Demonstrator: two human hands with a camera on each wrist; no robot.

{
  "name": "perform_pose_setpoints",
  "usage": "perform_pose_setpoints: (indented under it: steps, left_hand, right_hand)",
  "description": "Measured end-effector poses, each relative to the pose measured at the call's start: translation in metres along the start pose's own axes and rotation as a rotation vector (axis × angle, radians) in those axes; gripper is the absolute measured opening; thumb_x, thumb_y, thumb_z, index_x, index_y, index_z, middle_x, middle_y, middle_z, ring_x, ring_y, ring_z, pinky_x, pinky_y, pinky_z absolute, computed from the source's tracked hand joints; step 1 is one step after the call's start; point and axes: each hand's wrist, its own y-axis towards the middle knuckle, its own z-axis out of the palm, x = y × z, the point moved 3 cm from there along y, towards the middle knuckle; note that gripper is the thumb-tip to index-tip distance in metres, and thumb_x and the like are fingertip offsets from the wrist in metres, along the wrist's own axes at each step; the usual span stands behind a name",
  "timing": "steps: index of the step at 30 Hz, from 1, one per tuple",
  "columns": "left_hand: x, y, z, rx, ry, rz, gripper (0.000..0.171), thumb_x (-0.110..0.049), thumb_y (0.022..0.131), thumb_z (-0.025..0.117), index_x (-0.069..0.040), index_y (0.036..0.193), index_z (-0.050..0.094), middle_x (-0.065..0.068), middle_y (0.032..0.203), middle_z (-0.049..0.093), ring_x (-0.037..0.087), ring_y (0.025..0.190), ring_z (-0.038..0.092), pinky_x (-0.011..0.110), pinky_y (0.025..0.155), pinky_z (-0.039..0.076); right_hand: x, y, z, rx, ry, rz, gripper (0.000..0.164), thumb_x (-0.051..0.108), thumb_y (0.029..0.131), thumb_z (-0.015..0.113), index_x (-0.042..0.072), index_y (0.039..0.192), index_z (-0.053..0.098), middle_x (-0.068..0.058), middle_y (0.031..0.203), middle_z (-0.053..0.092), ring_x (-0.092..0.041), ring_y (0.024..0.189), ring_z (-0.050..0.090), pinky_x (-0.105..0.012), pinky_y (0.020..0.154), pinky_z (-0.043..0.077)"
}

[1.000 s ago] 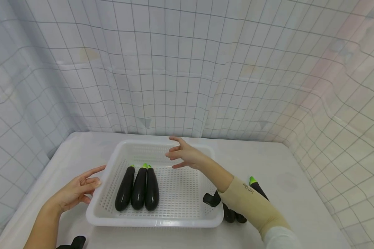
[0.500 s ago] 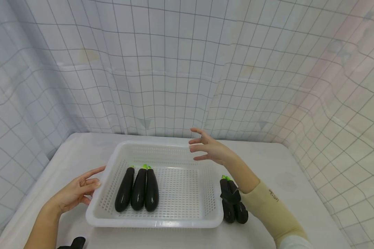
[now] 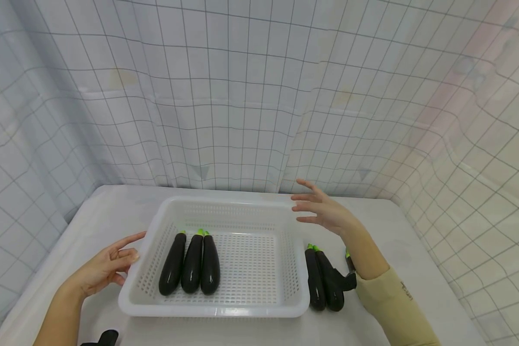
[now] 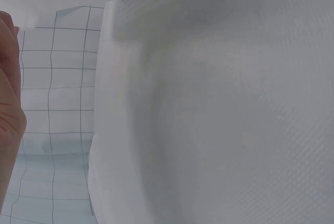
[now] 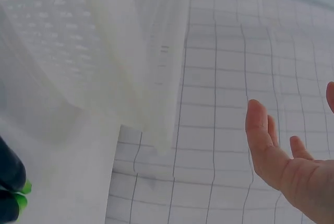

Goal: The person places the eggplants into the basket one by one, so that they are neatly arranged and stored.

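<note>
My left hand (image 3: 108, 266) touches the left rim of a white plastic basket (image 3: 214, 311), index finger stretched along it. Three dark eggplants (image 3: 192, 263) with green stem ends lie side by side in the basket's left half. My right hand (image 3: 324, 209) hovers by the basket's back right corner, fingers spread and holding nothing. In the right wrist view its fingers (image 5: 257, 122) stand apart from the basket wall (image 5: 156, 78). Two more eggplants (image 3: 315, 283) lie against the basket's right side. Another eggplant (image 3: 349, 261) is mostly hidden behind the right forearm.
The basket stands on a table with a white cloth (image 3: 398, 240). A white gridded curtain (image 3: 229, 120) hangs behind the table and along both sides. Black wrist-camera mounts (image 3: 108, 338) show at both forearms.
My right hand has moved right from over the basket's middle to its back right corner, uncovering the two eggplants beside the basket. The left hand and the basket have stayed put.
</note>
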Motion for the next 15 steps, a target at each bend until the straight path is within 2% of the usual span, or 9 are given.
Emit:
perform_pose_setpoints:
  steps: [5, 12, 15]
  left_hand:
    - [0.000, 0.000, -0.001, 0.000, 0.007, 0.003, 0.054, 0.000, 0.097, 0.037, -0.039, 0.134, 0.040, -0.007, 0.099, 0.063, 0.011, 0.081, 0.064, 0.029, 0.060, 0.056]
    - [0.000, 0.000, 0.000, 0.003, 0.002, 0.006, 0.054, 0.000, 0.097, 0.036, -0.039, 0.134, 0.040, -0.006, 0.099, 0.063, 0.011, 0.080, 0.064, 0.028, 0.060, 0.056]
    - [-0.001, 0.001, 0.000, 0.003, -0.001, 0.002, 0.053, 0.000, 0.097, 0.037, -0.039, 0.134, 0.040, -0.007, 0.099, 0.063, 0.011, 0.080, 0.064, 0.028, 0.060, 0.056]
  right_hand:
    - [-0.006, -0.014, -0.021, -0.030, 0.003, -0.018, 0.067, 0.007, 0.093, 0.052, 0.026, 0.145, 0.014, -0.017, 0.141, 0.027, -0.024, 0.112, 0.049, -0.043, 0.096, 0.043]
    - [-0.013, -0.035, -0.049, -0.075, -0.015, -0.034, 0.064, 0.009, 0.095, 0.049, 0.023, 0.146, 0.013, -0.019, 0.143, 0.023, -0.029, 0.118, 0.044, -0.038, 0.094, 0.045]
    - [-0.017, -0.044, -0.059, -0.085, -0.020, -0.044, 0.064, 0.008, 0.095, 0.048, 0.024, 0.146, 0.012, -0.018, 0.142, 0.021, -0.026, 0.117, 0.045, -0.036, 0.094, 0.045]
